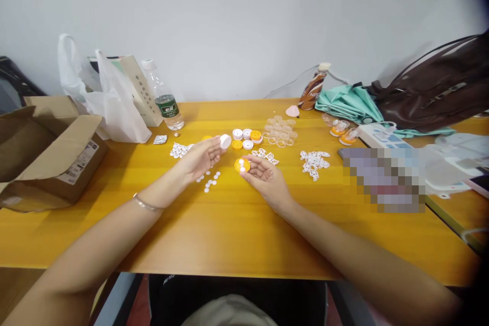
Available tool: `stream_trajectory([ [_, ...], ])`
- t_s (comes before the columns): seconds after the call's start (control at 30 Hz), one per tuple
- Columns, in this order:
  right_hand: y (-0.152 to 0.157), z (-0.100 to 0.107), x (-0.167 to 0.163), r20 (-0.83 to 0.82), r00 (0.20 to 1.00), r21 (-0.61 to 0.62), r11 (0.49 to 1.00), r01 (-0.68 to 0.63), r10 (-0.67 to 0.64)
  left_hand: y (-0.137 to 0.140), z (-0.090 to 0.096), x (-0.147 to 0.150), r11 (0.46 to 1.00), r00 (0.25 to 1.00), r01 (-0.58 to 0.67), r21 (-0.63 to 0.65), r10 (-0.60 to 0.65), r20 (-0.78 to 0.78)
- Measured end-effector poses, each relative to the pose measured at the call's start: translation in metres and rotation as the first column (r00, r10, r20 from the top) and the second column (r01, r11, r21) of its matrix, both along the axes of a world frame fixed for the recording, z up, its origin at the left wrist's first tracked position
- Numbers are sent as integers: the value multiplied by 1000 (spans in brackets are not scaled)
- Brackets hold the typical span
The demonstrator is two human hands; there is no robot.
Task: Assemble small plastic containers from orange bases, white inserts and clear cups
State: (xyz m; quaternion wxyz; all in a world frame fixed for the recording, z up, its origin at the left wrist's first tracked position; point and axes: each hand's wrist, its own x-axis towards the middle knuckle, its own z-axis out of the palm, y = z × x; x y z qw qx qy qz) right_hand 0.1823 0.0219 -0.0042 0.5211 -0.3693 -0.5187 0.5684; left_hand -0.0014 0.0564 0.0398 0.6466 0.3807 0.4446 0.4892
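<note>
Between the fingertips of my left hand (204, 158) is a small white round cap (225, 141), raised above the table. My right hand (267, 178) pinches a shallow orange round cap (237, 167) by its edge, and a few white discs show inside it. Loose white discs (211, 182) lie below my left hand, and a pile of white discs (179, 150) is partly hidden behind it. Just beyond both hands sit several white and orange round caps (247, 135) in a cluster. White leaf-shaped cut-out pieces (269, 157) lie behind my right hand.
Clear rings (280, 130) and another heap of white cut-out pieces (315, 162) lie to the right. A cardboard box (72, 163), plastic bag (114, 104) and water bottle (166, 99) stand left. At right are a brown drink bottle (313, 89), teal folded fabric (347, 104) and power strip (376, 137).
</note>
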Motion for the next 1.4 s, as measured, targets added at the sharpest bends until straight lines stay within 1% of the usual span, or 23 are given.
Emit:
stream_trajectory([
  [0.03,-2,1,-1,-1,1000,-4,1000,-15,15,-10,2,-3,999,997,-5,-39,8,72],
  [0.1,-5,2,-2,7,999,-8,999,-48,48,-28,4,-9,997,989,-11,-82,24,149],
  [0.2,-10,3,-3,28,997,-15,997,-74,74,-45,1,-12,996,988,-33,-86,45,149],
  [0.27,-12,4,-3,39,996,-18,997,-78,79,-49,-5,-12,997,989,-2,-77,13,148],
  [0.37,-13,6,-3,50,996,-20,997,-76,77,-51,-13,-12,992,975,75,-101,-52,214],
  [0.47,-12,7,-2,65,995,-39,996,-74,77,-52,-15,-12,986,965,104,-132,-68,253],
  [0.53,-11,5,-2,62,995,-56,995,-79,82,-54,-14,-13,985,968,114,-127,-82,237],
  [0.67,-10,2,-3,46,993,-64,992,-106,109,-56,-14,-13,987,974,143,-71,-127,189],
  [0.83,-10,2,-3,54,990,-64,990,-127,130,-55,-17,-13,988,982,149,-42,-143,120],
  [0.93,-10,2,-3,60,989,-64,989,-130,134,-54,-19,-13,992,986,128,-19,-125,113],
  [1.07,-10,0,-3,66,988,-49,989,-138,141,-56,-19,-12,993,993,94,69,-98,69],
  [1.17,-10,-1,-3,77,985,-38,988,-149,152,-59,-20,-12,981,994,106,162,-104,-20],
  [1.27,-10,-2,-3,88,983,-40,987,-156,159,-60,-23,-11,958,988,125,257,-98,-118],
  [1.4,-11,-3,-4,95,980,-37,984,-174,176,-61,-27,-9,940,977,146,309,-88,-196],
])
